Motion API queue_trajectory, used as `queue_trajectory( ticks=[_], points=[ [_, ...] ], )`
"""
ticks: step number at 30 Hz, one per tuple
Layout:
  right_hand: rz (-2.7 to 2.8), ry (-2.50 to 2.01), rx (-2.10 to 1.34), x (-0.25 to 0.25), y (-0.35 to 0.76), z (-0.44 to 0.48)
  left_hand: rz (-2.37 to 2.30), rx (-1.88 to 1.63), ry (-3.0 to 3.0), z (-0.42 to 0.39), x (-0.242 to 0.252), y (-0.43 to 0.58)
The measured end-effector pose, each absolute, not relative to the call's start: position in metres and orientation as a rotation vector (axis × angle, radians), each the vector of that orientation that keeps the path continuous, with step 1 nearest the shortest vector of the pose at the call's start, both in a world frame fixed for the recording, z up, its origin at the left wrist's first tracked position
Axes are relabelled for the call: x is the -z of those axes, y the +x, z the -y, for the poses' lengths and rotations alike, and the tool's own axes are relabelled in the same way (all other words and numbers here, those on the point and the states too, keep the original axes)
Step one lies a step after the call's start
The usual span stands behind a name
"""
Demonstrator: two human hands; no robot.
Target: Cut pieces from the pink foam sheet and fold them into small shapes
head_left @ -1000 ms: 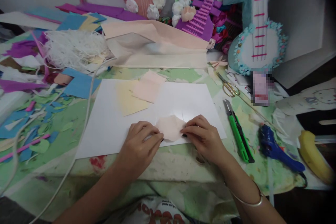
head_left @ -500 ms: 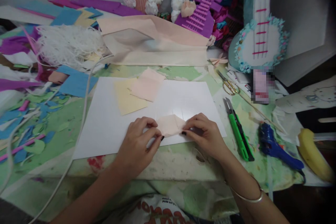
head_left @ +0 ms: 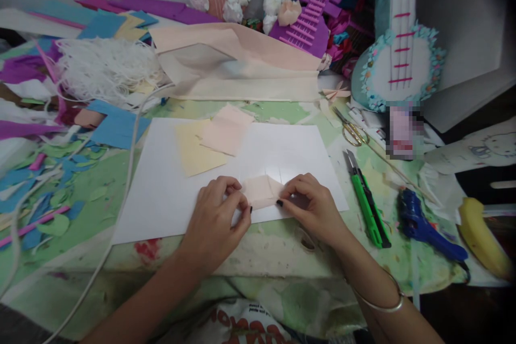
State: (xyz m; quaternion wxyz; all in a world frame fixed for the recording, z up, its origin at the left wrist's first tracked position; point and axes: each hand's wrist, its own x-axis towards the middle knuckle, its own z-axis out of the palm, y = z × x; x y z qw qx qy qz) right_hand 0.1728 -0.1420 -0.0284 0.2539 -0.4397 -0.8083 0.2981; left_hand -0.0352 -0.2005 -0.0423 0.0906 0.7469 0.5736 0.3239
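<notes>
Near the front edge of a white sheet (head_left: 157, 199), on the green-stained surface (head_left: 278, 258): one pale pink paper piece (head_left: 260, 191), creased, with a darker fold line toward its right side. Left hand (head_left: 217, 212) pinched at the left edge of the piece, thumb and fingertips close together; right hand (head_left: 316, 207) pinched at the right corner, dark thumbnail visible. The hands are apart from each other, the piece spanning the gap between them. Bracelet (head_left: 385, 306) on the right forearm.

Farther back on the sheet: yellow paper (head_left: 193, 156), partly overlapped by light pink paper squares (head_left: 229, 129). Behind the sheet, a long peach paper roll (head_left: 242, 83) lies across.

Right of the sheet: green cutter (head_left: 368, 209), blade exposed and pointing away; gold-handled scissors (head_left: 352, 131) beyond it; blue glue gun (head_left: 429, 226) farther right, then a banana (head_left: 481, 236). At the back right, a teal model string instrument (head_left: 374, 83) stands with a flowered rim; a purple one (head_left: 318, 45) leans left of it.

Left side: white cord (head_left: 131, 164) running past the sheet's left edge, a heap of white strings (head_left: 107, 70), and blue and green paper scraps (head_left: 58, 224)
</notes>
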Motion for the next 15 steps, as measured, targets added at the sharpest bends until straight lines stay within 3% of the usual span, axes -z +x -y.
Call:
queue_trajectory(
  ticks=[15],
  points=[
    [2.217, -1.297, -0.808, 0.023, 0.163, 0.142, -1.911, -0.792, 2.199, 0.198, 0.038, -0.023]
  ],
)
